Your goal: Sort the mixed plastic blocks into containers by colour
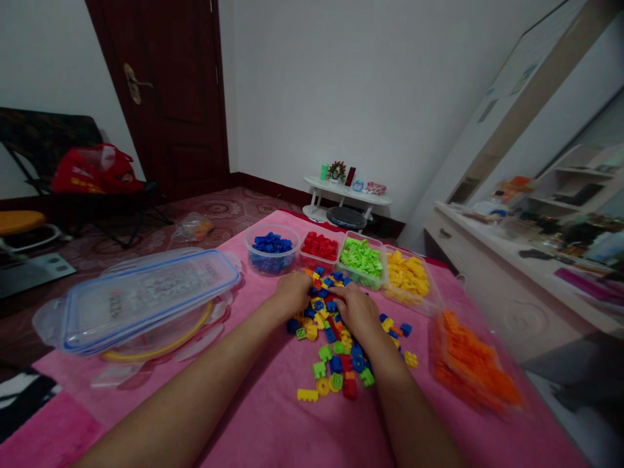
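Observation:
A loose pile of mixed toy building blocks [331, 335] in blue, yellow, green, red and orange lies on the pink cloth [273, 403]. My left hand [294, 292] reaches into the pile's far left side, its fingers curled among the blocks; what they hold, if anything, is hidden. On the right of the pile rests my right hand [358, 309], fingers apart and pointing left over the blocks, with nothing visibly held. Beyond the hands stand sorted tubs: blue blocks [272, 244], red blocks [320, 246], green blocks [361, 257] and yellow blocks [407, 274].
At right is a clear tub of orange blocks [475, 364], blurred. Stacked clear lids [151, 296] lie on the table's left. A white cabinet [492, 260] runs along the right side. A small white shelf [348, 190] stands by the far wall.

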Motion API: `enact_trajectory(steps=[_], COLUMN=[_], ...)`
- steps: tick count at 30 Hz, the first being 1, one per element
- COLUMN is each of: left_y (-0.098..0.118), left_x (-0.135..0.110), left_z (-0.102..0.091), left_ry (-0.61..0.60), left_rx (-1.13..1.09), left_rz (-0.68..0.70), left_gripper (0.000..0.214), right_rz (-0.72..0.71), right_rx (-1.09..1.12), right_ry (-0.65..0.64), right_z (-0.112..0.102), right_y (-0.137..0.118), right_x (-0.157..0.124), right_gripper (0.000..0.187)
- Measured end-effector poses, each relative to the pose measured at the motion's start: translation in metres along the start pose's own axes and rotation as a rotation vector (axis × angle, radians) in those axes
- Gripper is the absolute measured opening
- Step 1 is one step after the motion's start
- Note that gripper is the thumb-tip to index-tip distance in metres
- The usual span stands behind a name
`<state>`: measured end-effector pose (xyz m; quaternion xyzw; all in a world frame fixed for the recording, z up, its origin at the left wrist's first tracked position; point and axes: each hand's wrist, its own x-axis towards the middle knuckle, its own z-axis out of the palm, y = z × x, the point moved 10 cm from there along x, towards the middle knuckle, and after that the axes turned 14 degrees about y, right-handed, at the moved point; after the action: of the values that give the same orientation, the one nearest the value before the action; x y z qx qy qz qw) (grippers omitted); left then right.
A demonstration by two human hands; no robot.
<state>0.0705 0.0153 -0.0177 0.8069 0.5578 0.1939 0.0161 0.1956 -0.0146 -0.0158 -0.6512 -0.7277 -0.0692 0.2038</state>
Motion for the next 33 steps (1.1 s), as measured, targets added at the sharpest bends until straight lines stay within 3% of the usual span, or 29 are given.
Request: enact_trajectory(steps=[5, 12, 21, 24, 27, 31, 33], left_y=[0.002, 0.001, 0.002, -0.001, 0.002, 0.020, 0.034], left_x=[-0.002, -0.001, 0.002, 0.006, 0.004, -0.011, -0.019], left_z=[0.000, 0.001, -0.003, -0.008, -0.003, 0.019, 0.030], left_ry=[-0.039, -0.045, -0.020, 0.014, -0.057, -0.280, -0.438], left_rx=[0.021, 0.009, -0.063, -0.383, -0.896, -1.429, -1.618], left_rz=[0.005, 0.005, 0.014, -0.071, -0.288, -0.623, -0.733], left_gripper=[0.022, 0.018, 0.015, 0.007, 0.016, 0.020, 0.021], right_rz=[0.003, 0.016, 0.049, 0.056, 0.093, 0.114, 0.088], right_rx=[-0.051, -0.016, 0.304, 0.435, 0.570, 0.714, 0.741], right_ry=[-0.078, -0.024, 0.045, 0.086, 0.194, 0.338, 0.344], right_z=[0.006, -0.002, -0.009, -0.014, -0.029, -0.055, -0.062], right_y=[-0.002, 0.001, 0.018, 0.021, 0.023, 0.014, 0.002], right_x=[0.002, 0.000, 0.008, 0.011, 0.014, 0.014, 0.013], right_gripper=[0.031, 0.025, 0.027, 0.027, 0.028, 0.027, 0.027])
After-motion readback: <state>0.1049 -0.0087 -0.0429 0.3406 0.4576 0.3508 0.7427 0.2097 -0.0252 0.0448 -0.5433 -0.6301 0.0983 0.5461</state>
